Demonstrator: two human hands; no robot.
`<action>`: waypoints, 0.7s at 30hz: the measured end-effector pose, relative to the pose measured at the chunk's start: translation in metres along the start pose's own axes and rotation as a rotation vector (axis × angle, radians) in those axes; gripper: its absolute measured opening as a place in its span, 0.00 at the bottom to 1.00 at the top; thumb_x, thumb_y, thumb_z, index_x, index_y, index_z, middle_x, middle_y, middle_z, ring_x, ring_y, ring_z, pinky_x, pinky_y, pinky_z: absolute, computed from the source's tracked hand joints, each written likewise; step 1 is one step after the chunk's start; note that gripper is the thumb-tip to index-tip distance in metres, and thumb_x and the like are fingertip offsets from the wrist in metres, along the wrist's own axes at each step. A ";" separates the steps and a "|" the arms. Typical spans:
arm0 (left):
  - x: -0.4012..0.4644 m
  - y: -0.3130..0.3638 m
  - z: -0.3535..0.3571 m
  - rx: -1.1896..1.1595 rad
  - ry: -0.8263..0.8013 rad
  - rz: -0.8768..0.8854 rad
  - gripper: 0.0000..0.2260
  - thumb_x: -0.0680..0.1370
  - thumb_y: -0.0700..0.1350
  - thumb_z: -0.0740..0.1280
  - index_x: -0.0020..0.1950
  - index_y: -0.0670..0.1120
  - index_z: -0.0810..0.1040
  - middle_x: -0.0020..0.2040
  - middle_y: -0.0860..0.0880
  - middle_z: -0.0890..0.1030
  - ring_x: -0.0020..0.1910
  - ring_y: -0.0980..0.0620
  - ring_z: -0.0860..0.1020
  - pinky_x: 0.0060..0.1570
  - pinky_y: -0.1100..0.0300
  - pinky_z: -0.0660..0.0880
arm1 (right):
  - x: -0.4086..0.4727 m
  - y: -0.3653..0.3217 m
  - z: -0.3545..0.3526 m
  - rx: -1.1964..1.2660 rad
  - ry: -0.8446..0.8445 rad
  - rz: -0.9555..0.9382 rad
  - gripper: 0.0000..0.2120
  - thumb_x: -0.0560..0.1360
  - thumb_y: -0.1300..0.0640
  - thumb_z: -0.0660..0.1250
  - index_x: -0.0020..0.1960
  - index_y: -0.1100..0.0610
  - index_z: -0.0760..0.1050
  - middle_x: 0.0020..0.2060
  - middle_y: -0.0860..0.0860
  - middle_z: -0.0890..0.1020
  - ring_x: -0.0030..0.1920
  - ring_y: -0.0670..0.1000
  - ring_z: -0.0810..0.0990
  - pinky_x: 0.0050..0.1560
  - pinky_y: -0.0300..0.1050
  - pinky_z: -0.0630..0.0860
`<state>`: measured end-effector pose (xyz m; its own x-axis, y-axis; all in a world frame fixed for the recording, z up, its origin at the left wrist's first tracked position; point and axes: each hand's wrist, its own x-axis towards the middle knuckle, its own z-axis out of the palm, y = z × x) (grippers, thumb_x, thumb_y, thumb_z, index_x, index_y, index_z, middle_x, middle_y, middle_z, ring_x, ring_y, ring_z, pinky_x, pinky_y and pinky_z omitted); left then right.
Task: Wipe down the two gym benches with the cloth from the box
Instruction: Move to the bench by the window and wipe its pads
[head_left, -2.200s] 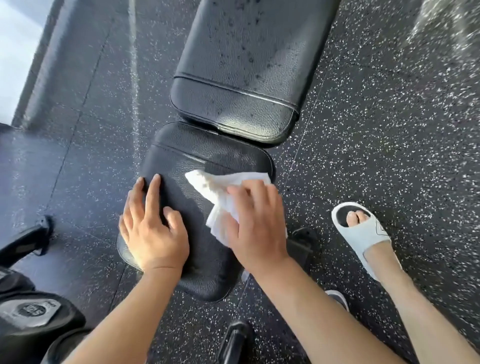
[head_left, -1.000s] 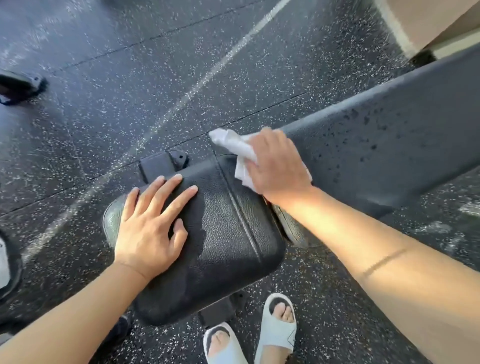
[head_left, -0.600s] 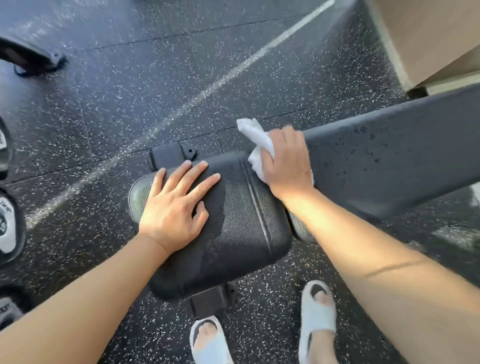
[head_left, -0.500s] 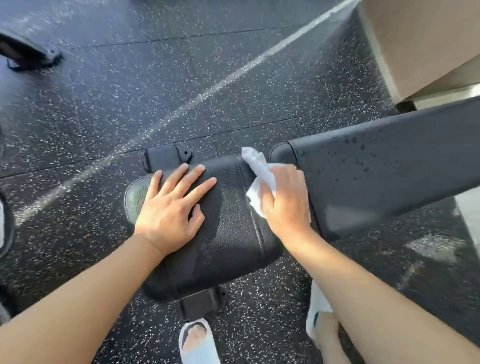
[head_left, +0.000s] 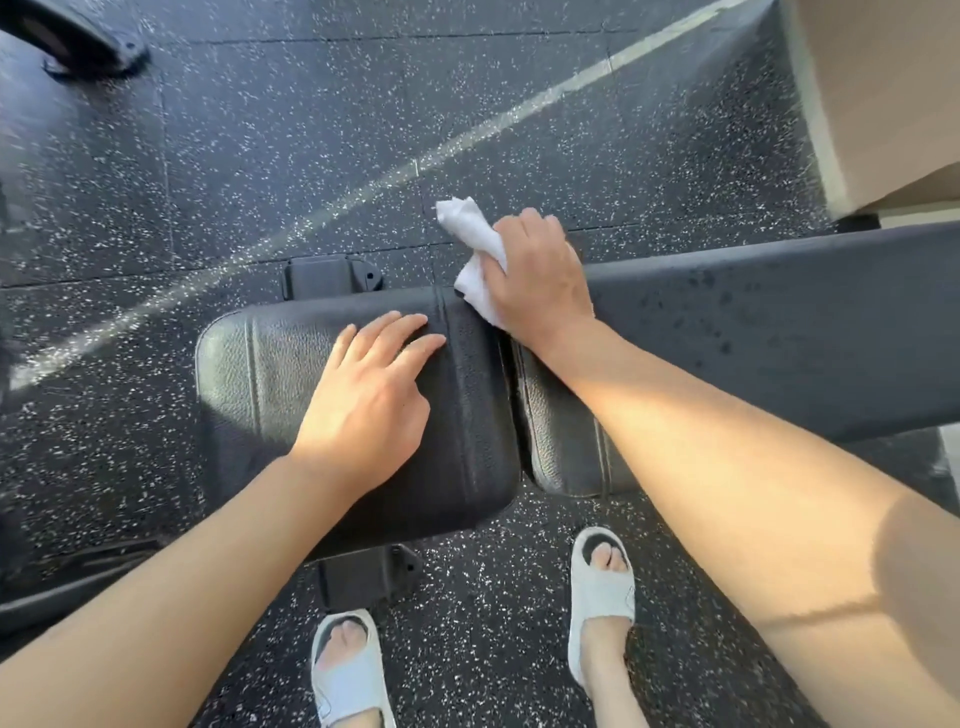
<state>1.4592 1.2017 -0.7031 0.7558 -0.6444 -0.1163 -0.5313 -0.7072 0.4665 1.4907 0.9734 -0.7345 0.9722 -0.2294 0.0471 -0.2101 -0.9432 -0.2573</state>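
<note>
Under right hand (head_left: 537, 280) cloth (head_left: 475, 244) half-hidden, gripped; left hand (head_left: 363, 410) flat on seat pad (head_left: 249, 374).

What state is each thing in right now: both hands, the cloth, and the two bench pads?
Left hand: flat, fingers straight, resting on the seat pad.
Right hand: gripping the cloth at the gap between pads.
Cloth: white, crumpled, one end sticking out.
Seat pad: no droplets visible.
Back pad: speckled with droplets.

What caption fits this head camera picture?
Right hand wipes the bench with a white cloth; left hand rests on the seat pad.
</note>
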 end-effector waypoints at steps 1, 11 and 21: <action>0.007 0.011 0.003 -0.008 0.007 -0.011 0.25 0.76 0.33 0.68 0.74 0.42 0.77 0.76 0.43 0.74 0.79 0.38 0.68 0.77 0.35 0.62 | 0.005 0.002 -0.001 0.011 -0.016 -0.008 0.11 0.82 0.51 0.62 0.55 0.59 0.75 0.54 0.58 0.78 0.54 0.61 0.74 0.53 0.57 0.74; 0.073 0.090 0.055 -0.105 0.148 -0.098 0.18 0.77 0.35 0.65 0.67 0.42 0.77 0.69 0.44 0.77 0.71 0.42 0.73 0.74 0.36 0.65 | -0.157 0.086 -0.040 0.106 0.041 -0.013 0.17 0.74 0.63 0.68 0.62 0.58 0.76 0.50 0.57 0.78 0.47 0.60 0.72 0.45 0.54 0.72; 0.071 0.096 0.082 0.081 0.149 -0.156 0.22 0.79 0.42 0.59 0.73 0.41 0.73 0.75 0.42 0.73 0.74 0.41 0.72 0.81 0.35 0.53 | -0.141 0.106 -0.033 0.006 0.065 -0.068 0.09 0.74 0.54 0.68 0.52 0.56 0.80 0.46 0.51 0.79 0.45 0.58 0.76 0.46 0.54 0.68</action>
<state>1.4300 1.0642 -0.7380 0.8761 -0.4797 -0.0477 -0.4281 -0.8197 0.3807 1.3277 0.8977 -0.7365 0.9755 -0.1799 0.1267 -0.1429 -0.9558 -0.2569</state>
